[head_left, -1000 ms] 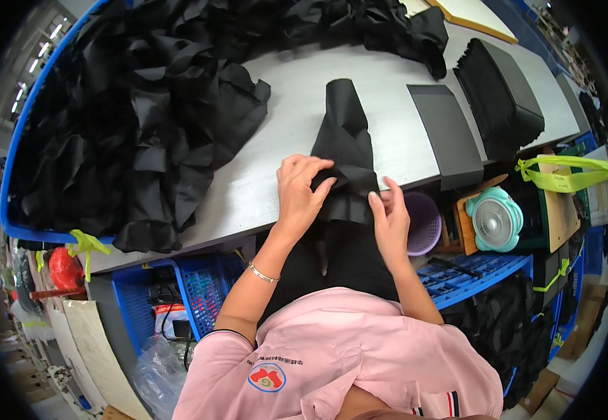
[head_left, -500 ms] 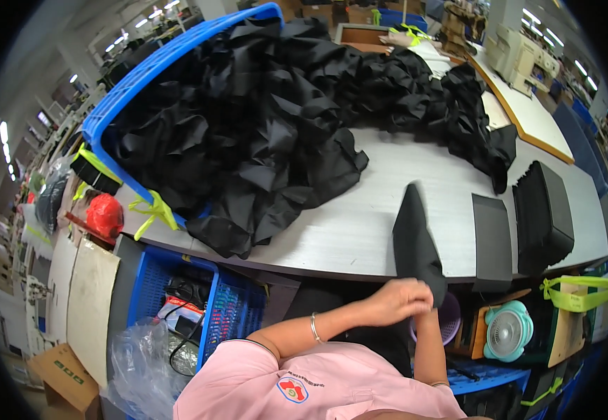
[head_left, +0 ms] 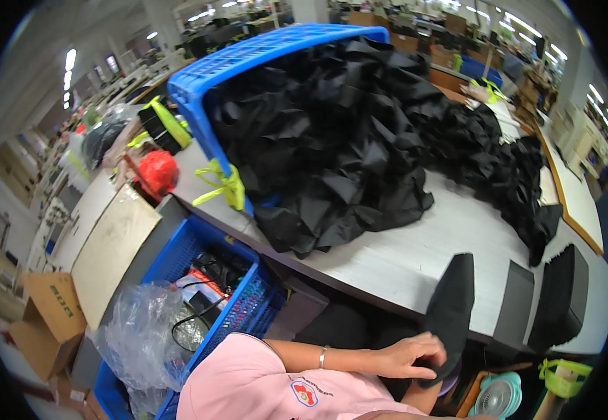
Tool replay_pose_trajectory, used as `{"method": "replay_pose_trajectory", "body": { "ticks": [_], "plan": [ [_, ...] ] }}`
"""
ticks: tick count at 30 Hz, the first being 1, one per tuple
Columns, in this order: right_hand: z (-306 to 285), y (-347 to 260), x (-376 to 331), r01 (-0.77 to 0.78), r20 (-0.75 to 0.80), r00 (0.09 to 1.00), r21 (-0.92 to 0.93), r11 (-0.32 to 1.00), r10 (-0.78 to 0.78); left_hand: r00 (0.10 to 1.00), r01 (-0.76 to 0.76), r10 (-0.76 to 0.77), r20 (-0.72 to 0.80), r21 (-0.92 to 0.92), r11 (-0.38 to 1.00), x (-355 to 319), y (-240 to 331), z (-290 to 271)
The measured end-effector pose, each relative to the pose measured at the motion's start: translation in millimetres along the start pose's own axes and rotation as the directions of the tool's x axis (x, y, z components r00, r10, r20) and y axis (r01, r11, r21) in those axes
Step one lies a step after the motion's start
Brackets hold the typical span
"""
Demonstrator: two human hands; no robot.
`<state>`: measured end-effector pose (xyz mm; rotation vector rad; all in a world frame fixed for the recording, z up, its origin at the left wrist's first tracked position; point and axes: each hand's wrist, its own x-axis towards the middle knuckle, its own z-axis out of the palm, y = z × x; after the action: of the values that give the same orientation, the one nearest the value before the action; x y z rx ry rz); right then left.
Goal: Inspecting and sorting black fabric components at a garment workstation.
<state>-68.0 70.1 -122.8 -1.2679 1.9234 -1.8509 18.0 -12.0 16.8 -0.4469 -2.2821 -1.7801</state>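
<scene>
A narrow black fabric piece [head_left: 452, 308] stands up from the table's front edge, its far end cut blunt. My left hand [head_left: 416, 355], with a bangle at the wrist, has its fingers curled and its thumb pressed on the piece's near end. My right forearm [head_left: 423, 397] comes up below it; the right hand is hidden behind the left hand and the cloth. To the right on the table lie a flat dark panel [head_left: 514, 301] and a thick stack of black pieces [head_left: 560, 297].
A tipped blue basket [head_left: 192, 105] spills a heap of crumpled black fabric [head_left: 332, 140] over the grey table [head_left: 381, 262]. Below left, another blue basket [head_left: 255, 269] holds cables and plastic bags, beside a cardboard box [head_left: 52, 315]. A teal fan [head_left: 498, 395] sits low at right.
The view has swung left, so the table and heap appear farther right. My left hand has closed on the near end of the black piece, which now leans to the right.
</scene>
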Motion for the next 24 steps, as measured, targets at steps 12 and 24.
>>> {"method": "replay_pose_trajectory", "body": {
  "ticks": [12,24],
  "plan": [
    [44.4,0.6,40.6,-0.117,0.03,0.993,0.468,0.876,0.116,0.882,0.001,0.087,-0.464,0.186,0.982,3.2,6.2,-19.7],
    [86.6,-32.9,142.1,-0.187,-0.103,0.911,0.759,0.624,0.399,0.933,-0.021,-0.197,-0.302,-0.591,0.806,-4.8,-30.3,1.0]
  ]
}}
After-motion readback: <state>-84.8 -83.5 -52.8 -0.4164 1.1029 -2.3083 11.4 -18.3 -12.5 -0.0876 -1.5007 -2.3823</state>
